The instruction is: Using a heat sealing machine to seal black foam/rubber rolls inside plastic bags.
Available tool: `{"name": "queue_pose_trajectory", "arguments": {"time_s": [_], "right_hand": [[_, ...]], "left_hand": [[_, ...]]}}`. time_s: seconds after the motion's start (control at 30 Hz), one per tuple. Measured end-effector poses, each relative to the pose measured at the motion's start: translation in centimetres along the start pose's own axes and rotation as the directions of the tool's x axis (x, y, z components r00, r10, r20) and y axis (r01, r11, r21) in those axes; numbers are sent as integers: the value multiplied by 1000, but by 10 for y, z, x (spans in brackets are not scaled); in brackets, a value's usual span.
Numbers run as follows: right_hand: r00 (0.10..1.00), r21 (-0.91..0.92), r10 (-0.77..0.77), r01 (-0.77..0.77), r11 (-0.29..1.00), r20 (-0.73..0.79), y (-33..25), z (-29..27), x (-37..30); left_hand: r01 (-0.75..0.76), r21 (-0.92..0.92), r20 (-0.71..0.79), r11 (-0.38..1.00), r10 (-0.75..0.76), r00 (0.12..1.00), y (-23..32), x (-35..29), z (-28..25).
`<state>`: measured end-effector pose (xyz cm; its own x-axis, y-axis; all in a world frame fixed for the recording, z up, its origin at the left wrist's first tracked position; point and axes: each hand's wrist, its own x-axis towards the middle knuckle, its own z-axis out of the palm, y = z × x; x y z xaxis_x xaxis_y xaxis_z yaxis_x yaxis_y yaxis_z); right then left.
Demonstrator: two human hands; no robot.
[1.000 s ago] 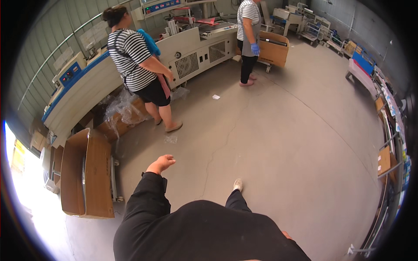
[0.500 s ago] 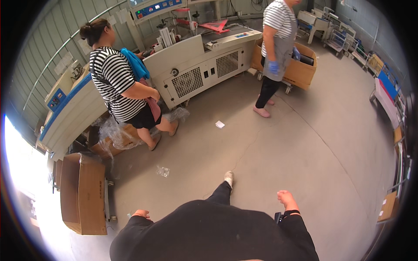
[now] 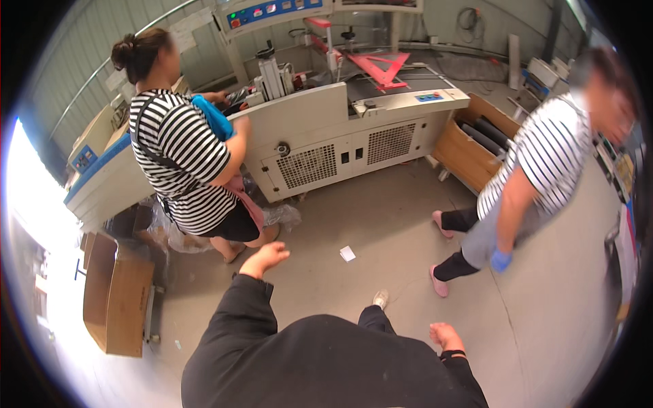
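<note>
My left hand (image 3: 266, 259) is lifted in front of me over the floor, its fingers curled in and nothing showing in them. Lower down at my right side, my right hand (image 3: 445, 336) is also loosely closed, with a dark band at the wrist. Neither hand touches anything. Between them, farther ahead, a small white piece of paper (image 3: 347, 253) lies on the floor. My light shoe (image 3: 381, 298) shows below it.
A long pale machine (image 3: 309, 126) with grilles and a red frame (image 3: 382, 70) stands ahead. One person (image 3: 180, 153) works at its left end; another (image 3: 530, 166), wearing blue gloves, walks at right. A carton with dark rolls (image 3: 469, 153) stands behind; a tall wheeled carton (image 3: 126, 296) at left.
My left hand has risen and swung forward. The machine is closer. The person at right has come nearer and moved right, now leaning over. The person at left reaches into the machine.
</note>
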<state>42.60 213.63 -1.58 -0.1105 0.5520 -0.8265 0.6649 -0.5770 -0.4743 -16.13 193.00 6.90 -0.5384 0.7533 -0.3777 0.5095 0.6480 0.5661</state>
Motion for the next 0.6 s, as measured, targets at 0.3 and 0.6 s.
{"name": "queue_pose_trajectory", "arguments": {"time_s": [0.3, 0.6], "right_hand": [[935, -92, -266, 294, 951, 235, -289, -19, 166], [931, -241, -325, 357, 902, 164, -448, -60, 265]], "left_hand": [[115, -179, 221, 977, -74, 972, 169, 115, -54], [-72, -141, 262, 987, 108, 959, 248, 293, -80]]}}
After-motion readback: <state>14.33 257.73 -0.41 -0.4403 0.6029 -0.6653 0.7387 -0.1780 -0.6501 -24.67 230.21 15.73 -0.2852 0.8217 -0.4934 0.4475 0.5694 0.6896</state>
